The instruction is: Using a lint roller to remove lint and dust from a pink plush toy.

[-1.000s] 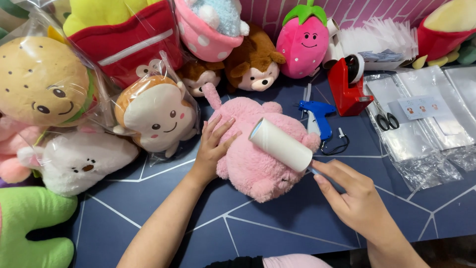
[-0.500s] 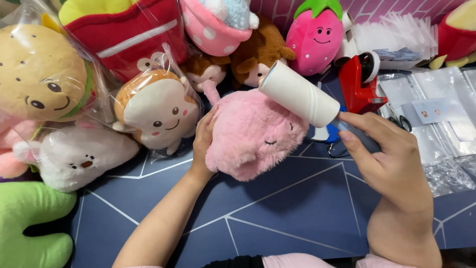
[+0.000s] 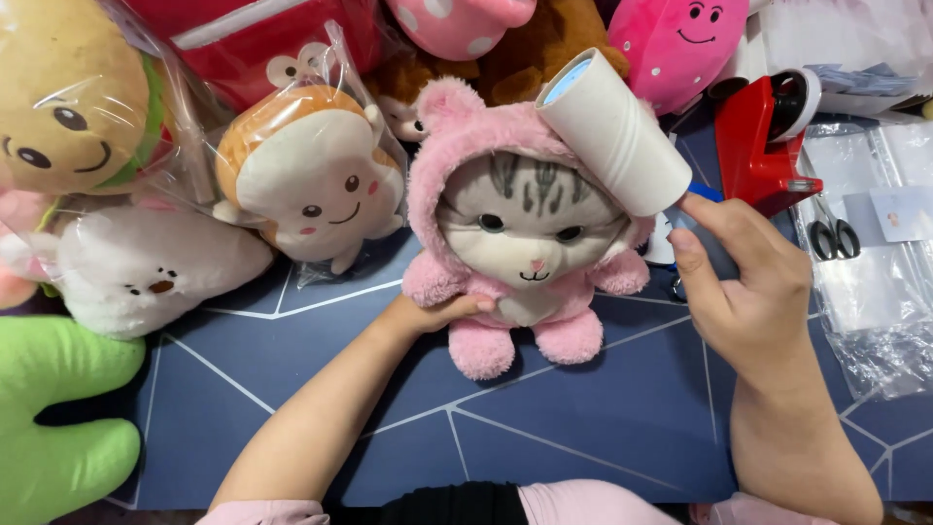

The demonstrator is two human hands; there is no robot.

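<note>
A pink plush cat (image 3: 525,233) in a hooded suit sits upright on the dark blue mat (image 3: 544,418), its grey striped face turned toward me. My left hand (image 3: 437,313) grips it from behind at its left arm and side. My right hand (image 3: 743,282) holds the handle of a white lint roller (image 3: 612,131), whose roll rests against the top right of the cat's pink hood.
Bagged plush toys crowd the left and back: a burger (image 3: 68,107), a toast figure (image 3: 311,185), a white one (image 3: 146,267), a green one (image 3: 58,418). A red tape dispenser (image 3: 768,136), scissors (image 3: 831,233) and clear plastic bags (image 3: 875,292) lie at right.
The plush cat was lying back-up; my left hand has turned it so that it faces me upright. The lint roller lifted off its back and now sits at the hood.
</note>
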